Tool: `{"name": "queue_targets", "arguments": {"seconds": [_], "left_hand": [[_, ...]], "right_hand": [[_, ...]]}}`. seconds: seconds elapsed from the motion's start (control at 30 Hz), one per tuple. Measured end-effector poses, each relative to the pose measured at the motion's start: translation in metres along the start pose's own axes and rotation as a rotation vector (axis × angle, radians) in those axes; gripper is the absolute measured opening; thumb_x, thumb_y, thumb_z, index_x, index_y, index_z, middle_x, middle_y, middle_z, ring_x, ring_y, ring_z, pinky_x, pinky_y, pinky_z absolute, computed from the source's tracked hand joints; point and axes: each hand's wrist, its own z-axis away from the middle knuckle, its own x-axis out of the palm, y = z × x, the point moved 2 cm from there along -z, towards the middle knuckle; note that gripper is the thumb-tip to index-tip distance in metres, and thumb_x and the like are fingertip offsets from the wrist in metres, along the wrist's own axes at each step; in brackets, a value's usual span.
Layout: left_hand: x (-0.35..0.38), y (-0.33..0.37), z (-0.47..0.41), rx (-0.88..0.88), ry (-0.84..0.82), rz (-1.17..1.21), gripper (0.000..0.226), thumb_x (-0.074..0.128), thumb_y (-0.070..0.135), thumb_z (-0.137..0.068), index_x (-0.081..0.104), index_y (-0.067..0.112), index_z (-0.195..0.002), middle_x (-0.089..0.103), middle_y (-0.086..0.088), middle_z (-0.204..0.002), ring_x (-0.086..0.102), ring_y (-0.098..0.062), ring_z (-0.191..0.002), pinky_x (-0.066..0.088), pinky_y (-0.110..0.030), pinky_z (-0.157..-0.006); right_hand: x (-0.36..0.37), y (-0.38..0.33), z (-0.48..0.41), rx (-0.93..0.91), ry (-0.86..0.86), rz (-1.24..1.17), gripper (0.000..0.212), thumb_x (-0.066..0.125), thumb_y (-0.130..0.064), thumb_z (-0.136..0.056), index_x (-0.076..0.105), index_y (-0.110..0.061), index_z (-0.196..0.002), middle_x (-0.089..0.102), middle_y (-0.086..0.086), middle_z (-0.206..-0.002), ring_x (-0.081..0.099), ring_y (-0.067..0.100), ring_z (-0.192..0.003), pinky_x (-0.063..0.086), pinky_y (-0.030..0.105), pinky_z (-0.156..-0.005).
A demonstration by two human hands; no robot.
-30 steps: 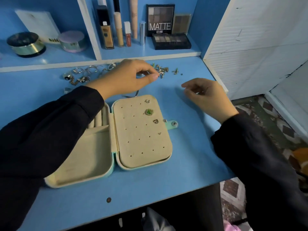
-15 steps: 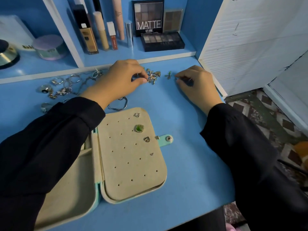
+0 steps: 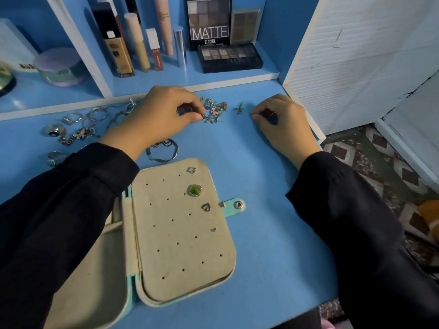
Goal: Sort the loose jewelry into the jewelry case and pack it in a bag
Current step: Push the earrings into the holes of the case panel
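Head view. Left hand point(image 3: 161, 119) reaches out over the blue worktop point(image 3: 273, 233), black sleeve to the wrist. Its grip is nearly closed, thumb and forefinger pinching a small gold piece point(image 3: 203, 118) at the near-left edge of the earring pile point(image 3: 215, 109). The pile lies just right of that grip and touches it. Right hand point(image 3: 282, 124) rests on the worktop, fingers curled in. Its grip is drawn tight, tips together on a thin pin point(image 3: 272, 113); too small to tell more. One lone earring point(image 3: 238, 109) lies between the two grips, apart from both. The case point(image 3: 185, 233) lies open flat, toward the body from both grips and nearer the left wrist, its beige lining up. Its right leaf is a panel with holes that carries four studs: a clear one point(image 3: 191, 170) nearest the left grip, then a green one point(image 3: 195, 190), a heart point(image 3: 206, 207), and a tiny one point(image 3: 213, 229) farthest from it. The snap tab point(image 3: 238, 205) sticks out on the case's right edge. A hoop point(image 3: 162, 150) lies just below the left wrist, between the wrist and the case. Rings and chains point(image 3: 78, 129) are scattered well left of the left grip. Beyond both grips is a shelf point(image 3: 166, 81) with tubes and a palette point(image 3: 209, 22) marked MATTE. No bag in view.
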Motion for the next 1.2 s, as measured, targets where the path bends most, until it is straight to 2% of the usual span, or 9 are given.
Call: {"name": "queue_targets", "arguments": {"seconds": [0.07, 0.33, 0.47, 0.57, 0.63, 0.77, 0.93, 1.07, 1.2], "left_hand": [[-0.0007, -0.0005, 0.0004, 0.006, -0.009, -0.001, 0.012, 0.075, 0.021, -0.084, 0.077, 0.019, -0.096, 0.071, 0.001, -0.097, 0.061, -0.009, -0.089, 0.040, -0.011, -0.080], [0.0003, 0.0005, 0.0018, 0.005, 0.011, 0.002, 0.008, 0.072, 0.022, -0.087, 0.075, 0.017, -0.093, 0.070, 0.003, -0.095, 0.060, -0.008, -0.086, 0.038, -0.003, -0.076], [-0.0016, 0.0021, 0.0032, -0.002, 0.046, 0.025, 0.009, 0.067, 0.021, -0.091, 0.072, 0.015, -0.096, 0.069, 0.005, -0.095, 0.061, -0.007, -0.087, 0.048, -0.019, -0.082], [-0.0022, 0.0037, 0.0045, -0.021, 0.030, 0.067, 0.010, 0.066, 0.020, -0.092, 0.071, 0.016, -0.098, 0.069, 0.008, -0.096, 0.061, 0.004, -0.084, 0.042, -0.005, -0.080], [-0.0022, 0.0046, 0.0050, -0.026, 0.028, 0.094, 0.010, 0.067, 0.020, -0.091, 0.072, 0.015, -0.098, 0.071, 0.007, -0.095, 0.061, 0.008, -0.083, 0.043, -0.003, -0.080], [-0.0017, 0.0050, 0.0047, -0.064, 0.039, 0.181, 0.010, 0.070, 0.021, -0.089, 0.074, 0.016, -0.097, 0.073, 0.004, -0.095, 0.066, -0.002, -0.087, 0.053, -0.018, -0.086], [-0.0033, 0.0074, 0.0059, -0.093, 0.022, 0.231, 0.016, 0.074, 0.019, -0.086, 0.075, 0.015, -0.101, 0.073, 0.004, -0.098, 0.066, -0.003, -0.089, 0.053, -0.016, -0.085], [-0.0027, 0.0047, 0.0055, -0.095, 0.003, 0.210, 0.019, 0.075, 0.013, -0.084, 0.073, 0.021, -0.101, 0.072, 0.007, -0.099, 0.066, -0.004, -0.090, 0.053, -0.021, -0.089], [-0.0020, 0.0037, 0.0038, -0.119, 0.040, 0.244, 0.013, 0.073, 0.015, -0.086, 0.073, 0.021, -0.098, 0.073, 0.004, -0.098, 0.066, -0.003, -0.086, 0.053, -0.022, -0.088]], "right_hand": [[0.0003, 0.0001, 0.0001, 0.008, 0.006, -0.005, 0.007, 0.064, -0.004, -0.086, 0.070, -0.006, -0.087, 0.060, 0.004, -0.089, 0.052, 0.014, -0.078, 0.037, 0.006, -0.071], [-0.0006, -0.0018, 0.0018, 0.001, 0.040, -0.042, 0.009, 0.054, -0.007, -0.091, 0.062, -0.009, -0.091, 0.063, 0.007, -0.086, 0.051, 0.020, -0.075, 0.036, 0.012, -0.065], [-0.0012, -0.0016, 0.0021, 0.011, 0.063, -0.055, 0.009, 0.054, -0.006, -0.091, 0.062, -0.010, -0.093, 0.063, 0.007, -0.086, 0.054, 0.022, -0.076, 0.039, 0.017, -0.067], [-0.0009, -0.0022, 0.0024, 0.006, 0.057, -0.051, 0.010, 0.055, -0.005, -0.090, 0.063, -0.009, -0.092, 0.064, 0.006, -0.086, 0.055, 0.021, -0.075, 0.040, 0.017, -0.068], [-0.0013, -0.0024, 0.0023, 0.011, 0.055, -0.058, 0.010, 0.056, -0.005, -0.090, 0.065, -0.008, -0.093, 0.064, 0.006, -0.086, 0.056, 0.020, -0.076, 0.041, 0.016, -0.068], [-0.0015, -0.0036, 0.0031, 0.019, 0.065, -0.066, 0.010, 0.058, -0.005, -0.088, 0.067, -0.007, -0.092, 0.066, 0.008, -0.085, 0.057, 0.019, -0.075, 0.042, 0.015, -0.068], [-0.0031, -0.0055, 0.0045, 0.017, 0.052, -0.086, 0.014, 0.057, 0.000, -0.083, 0.067, -0.005, -0.092, 0.066, 0.010, -0.084, 0.059, 0.021, -0.075, 0.048, 0.023, -0.071], [-0.0037, -0.0048, 0.0042, 0.000, 0.045, -0.058, 0.014, 0.057, -0.001, -0.084, 0.068, -0.007, -0.091, 0.067, 0.008, -0.084, 0.059, 0.021, -0.075, 0.048, 0.025, -0.071], [-0.0025, -0.0040, 0.0037, -0.015, 0.019, -0.028, 0.014, 0.061, -0.004, -0.086, 0.072, -0.010, -0.092, 0.066, 0.004, -0.085, 0.056, 0.014, -0.074, 0.044, 0.013, -0.070]]}}
